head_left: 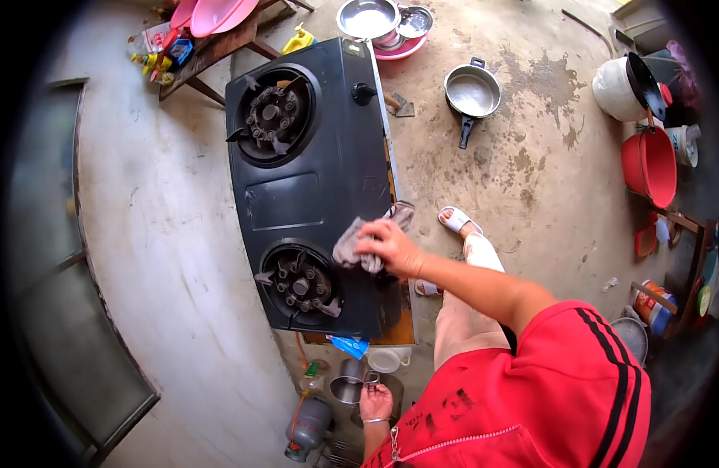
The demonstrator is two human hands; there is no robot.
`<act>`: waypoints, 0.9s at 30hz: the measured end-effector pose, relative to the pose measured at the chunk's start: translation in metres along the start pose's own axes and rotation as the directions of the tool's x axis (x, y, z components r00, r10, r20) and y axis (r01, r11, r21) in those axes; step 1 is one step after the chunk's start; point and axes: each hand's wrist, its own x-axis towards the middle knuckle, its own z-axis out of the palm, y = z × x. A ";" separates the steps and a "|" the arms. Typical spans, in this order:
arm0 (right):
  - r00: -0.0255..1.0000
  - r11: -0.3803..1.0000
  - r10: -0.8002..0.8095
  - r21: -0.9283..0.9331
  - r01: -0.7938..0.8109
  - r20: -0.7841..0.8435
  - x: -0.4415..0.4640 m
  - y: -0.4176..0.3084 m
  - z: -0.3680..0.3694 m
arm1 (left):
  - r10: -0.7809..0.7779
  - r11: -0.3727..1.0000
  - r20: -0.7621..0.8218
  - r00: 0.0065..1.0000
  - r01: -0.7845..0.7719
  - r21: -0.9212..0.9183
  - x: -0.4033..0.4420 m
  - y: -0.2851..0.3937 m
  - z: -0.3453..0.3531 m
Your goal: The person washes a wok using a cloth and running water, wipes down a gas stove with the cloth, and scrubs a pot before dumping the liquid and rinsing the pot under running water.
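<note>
A: Head view: a pale wall (176,273) fills one side and a stained, bare floor (531,210) the other. What stands between them?

B: A black stove (351,171) with two burners, one toward the top of the view and one lower down. Beyond its upper end is a wooden bench (238,43) bearing a pink basin (221,15).

A: And the person's hands?

B: The right hand (390,246) is closed over a crumpled grey cloth (348,243) — it lies at the stove's front edge, just beside the lower burner. The left hand (376,404) is down past the stove's lower end, near a metal pot (347,385). A small metal piece shows at its fingertips; I cannot tell whether they grip it.

A: What else is around?

B: A gas cylinder (309,421) near the left hand, and a blue packet (349,345) at the stove's lower end. Out on the floor sits a pan (472,90) with a black handle, well apart from the cloth. A red bucket (636,160) is at the far side. The person wears a red jacket (492,405) with black sleeve stripes — and white slippers (453,218).
</note>
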 end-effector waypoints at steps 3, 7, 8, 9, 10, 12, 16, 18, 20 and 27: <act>0.959 0.999 -0.030 0.009 0.034 -0.282 0.055 0.061 -0.014 | 0.037 0.999 -0.012 0.999 -0.037 0.016 -0.005 0.002 0.009; 0.773 0.933 0.309 0.019 -0.360 -0.554 0.143 0.145 -0.049 | 0.018 1.000 0.114 0.993 -0.020 0.010 -0.008 -0.007 0.016; 0.806 0.944 0.231 -0.074 -0.322 -0.545 0.146 0.161 -0.051 | 0.002 1.000 0.131 0.991 -0.002 0.003 -0.008 -0.012 0.016; 0.791 0.955 0.222 -0.035 -0.294 -0.570 0.145 0.160 -0.050 | -0.017 1.000 0.142 0.990 0.018 -0.007 -0.011 -0.016 0.013; 0.767 0.954 0.241 -0.001 -0.300 -0.595 0.136 0.153 -0.040 | -0.042 0.999 0.141 0.989 0.046 -0.024 -0.010 -0.018 0.008; 0.758 0.953 0.268 0.048 -0.299 -0.595 0.109 0.131 -0.023 | -0.066 0.997 0.129 0.989 0.071 -0.029 -0.008 -0.023 -0.008; 0.856 0.940 0.340 0.104 -0.326 -0.389 -0.012 0.038 0.012 | -0.081 0.997 0.061 0.995 0.082 -0.004 0.007 -0.018 -0.042; 0.866 0.903 0.430 0.124 -0.412 -0.255 -0.062 0.007 0.023 | -0.094 0.996 -0.029 0.995 0.094 -0.004 0.009 -0.010 -0.052; 0.862 0.869 0.484 0.195 -0.454 -0.152 -0.083 -0.006 0.019 | -0.066 0.998 -0.023 0.998 0.067 0.018 0.014 -0.005 -0.057; 0.798 0.779 0.559 0.474 -0.411 -0.227 0.039 0.041 -0.029 | -0.049 0.997 0.048 0.998 0.052 -0.056 0.005 -0.019 -0.052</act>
